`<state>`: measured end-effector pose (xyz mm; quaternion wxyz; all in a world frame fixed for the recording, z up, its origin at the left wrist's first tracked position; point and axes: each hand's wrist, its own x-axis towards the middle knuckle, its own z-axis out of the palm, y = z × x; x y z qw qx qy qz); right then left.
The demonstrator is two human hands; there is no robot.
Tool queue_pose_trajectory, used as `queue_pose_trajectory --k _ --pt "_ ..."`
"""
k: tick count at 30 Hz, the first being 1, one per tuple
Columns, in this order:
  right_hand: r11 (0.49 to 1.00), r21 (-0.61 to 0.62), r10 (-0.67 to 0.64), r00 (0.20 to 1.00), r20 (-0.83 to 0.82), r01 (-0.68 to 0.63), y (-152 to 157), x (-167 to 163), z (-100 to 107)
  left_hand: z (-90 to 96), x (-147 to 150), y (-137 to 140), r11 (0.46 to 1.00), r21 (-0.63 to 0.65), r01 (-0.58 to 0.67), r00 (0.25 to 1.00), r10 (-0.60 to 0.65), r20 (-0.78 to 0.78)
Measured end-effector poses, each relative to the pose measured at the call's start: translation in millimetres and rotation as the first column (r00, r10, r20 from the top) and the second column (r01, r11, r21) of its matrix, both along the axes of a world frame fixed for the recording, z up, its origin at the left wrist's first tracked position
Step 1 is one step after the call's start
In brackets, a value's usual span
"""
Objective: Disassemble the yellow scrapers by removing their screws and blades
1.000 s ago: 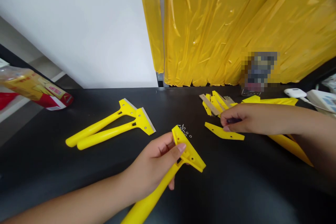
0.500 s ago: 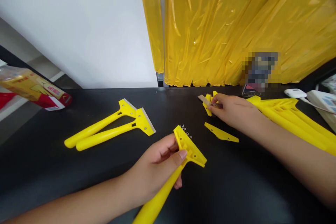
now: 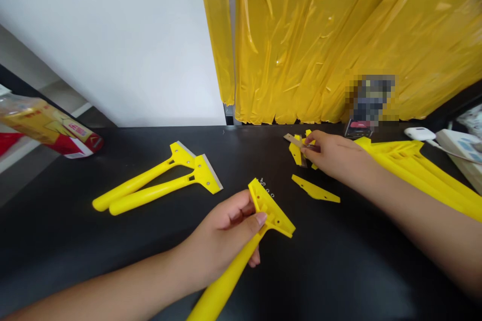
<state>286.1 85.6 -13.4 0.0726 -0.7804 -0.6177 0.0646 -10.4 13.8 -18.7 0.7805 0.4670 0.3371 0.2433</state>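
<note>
My left hand (image 3: 226,238) is wrapped round a yellow plastic scraper handle (image 3: 222,286). Its wide head faces up, showing two screw holes and no blade. Farther off on the right, my right hand (image 3: 331,153) has its fingertips closed on a flat metal scraper blade (image 3: 291,139), over a small pile of yellow cover plates (image 3: 295,154) and blades. One loose yellow cover plate (image 3: 315,189) lies nearer to me. Small screws and nuts (image 3: 267,191) are scattered just beyond the scraper head.
Two yellow scrapers with blades (image 3: 150,199) lie overlapping at left. More yellow handles (image 3: 399,153) are stacked behind my right forearm. A red and yellow package (image 3: 64,128) lies far left; a phone-like object (image 3: 371,105), white case (image 3: 419,133) and power strip (image 3: 457,145) stand at back right.
My right fingers have shifted slightly at the pile, and the blades and plates under them have moved a little. My left hand keeps its hold on the scraper handle.
</note>
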Motion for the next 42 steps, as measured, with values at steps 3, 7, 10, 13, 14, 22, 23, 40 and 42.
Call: queue_pose_trajectory --k 3,7,10,13,14,22,23,40,42 --pt "0.999 -0.045 0.016 0.999 -0.039 -0.018 1 -1 3 -0.5 0 0 1.000 -0.002 0.000 1.000 0.000 -0.006" --pt "0.995 -0.102 0.012 0.996 -0.085 -0.021 2 -1 7 0.1 0 1 1.000 0.001 0.004 1.000 -0.004 -0.010" --pt "0.990 -0.135 0.028 0.992 -0.121 -0.044 3 2 8 1.3 0 2 1.000 -0.004 0.005 1.000 -0.005 -0.017" --pt "0.980 -0.151 0.099 0.976 -0.193 -0.129 4 7 12 0.9 0 2 1.000 -0.003 0.012 1.000 -0.012 -0.023" --pt "0.974 -0.153 0.127 0.965 -0.230 -0.165 3 8 13 0.2 0 2 1.000 0.002 0.017 1.000 -0.017 -0.026" --pt "0.879 -0.117 0.318 0.751 -0.579 -0.462 -36 -20 45 0.4 -1 6 1.000 0.001 0.003 1.000 -0.003 -0.005" --pt "0.853 -0.136 0.321 0.712 -0.625 -0.504 -44 -27 47 1.9 -1 6 1.000 -0.004 0.001 1.000 -0.001 0.005" --pt "0.797 -0.223 0.216 0.609 -0.763 -0.562 -69 -63 35 -4.9 -2 1 0.999 0.038 -0.038 0.999 0.039 -0.030" --pt "0.781 -0.208 0.232 0.583 -0.778 -0.589 -71 -66 34 -6.2 -2 -1 0.998 0.053 -0.038 0.998 0.041 -0.047"
